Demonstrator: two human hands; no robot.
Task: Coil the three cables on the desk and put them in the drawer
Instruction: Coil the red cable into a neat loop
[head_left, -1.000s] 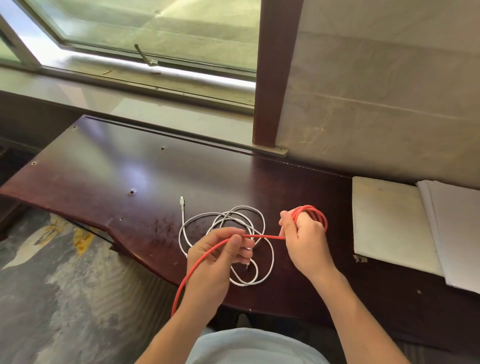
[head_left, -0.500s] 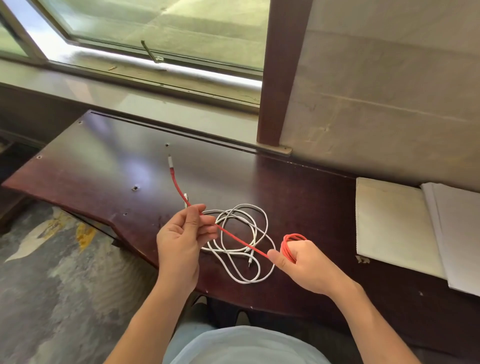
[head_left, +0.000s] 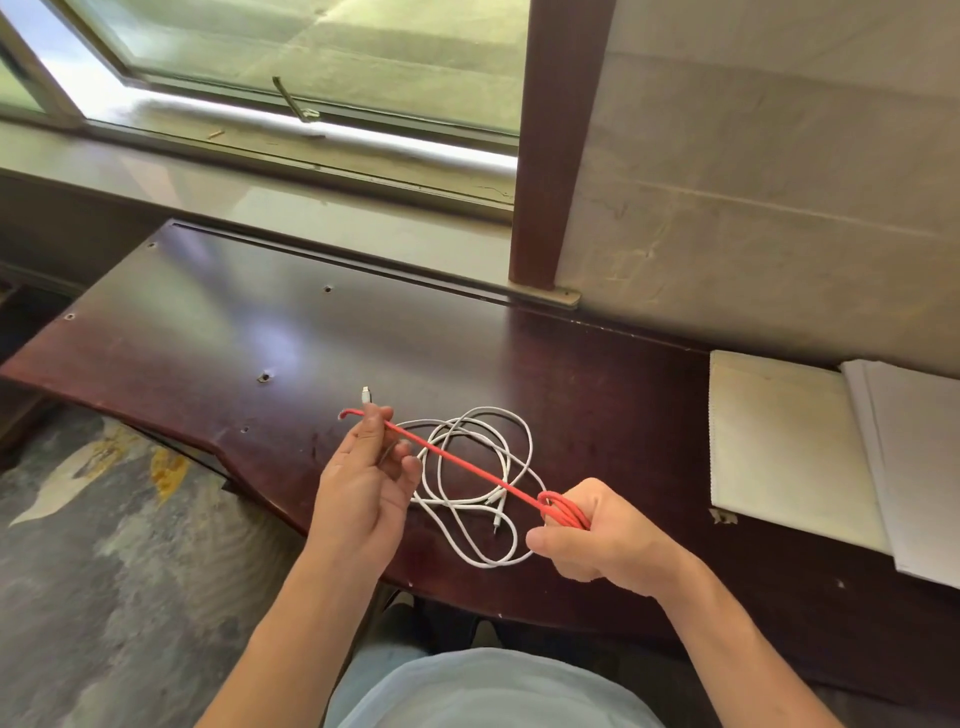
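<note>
Now only a short stub of the red cable (head_left: 457, 462) pokes out past the left hand (head_left: 363, 483); half a second ago a long tail with its plug reached out over the desk (head_left: 208, 332) beyond those fingers, so most of the slack has run through toward the right. The left hand pinches the cable near its free end between thumb and fingertips, the other fingers loosely curled, while the right hand (head_left: 597, 535) is closed around the red coil (head_left: 563, 512), several loops bunched in the fist, held just above the desk's near edge. Between the hands the strand runs taut and straight, passing over the white cables (head_left: 478, 457), which lie in a loose tangle on the desk, untouched. I judge the red cable is one or two wraps from done; the white ones wait, and no drawer is in view.
</note>
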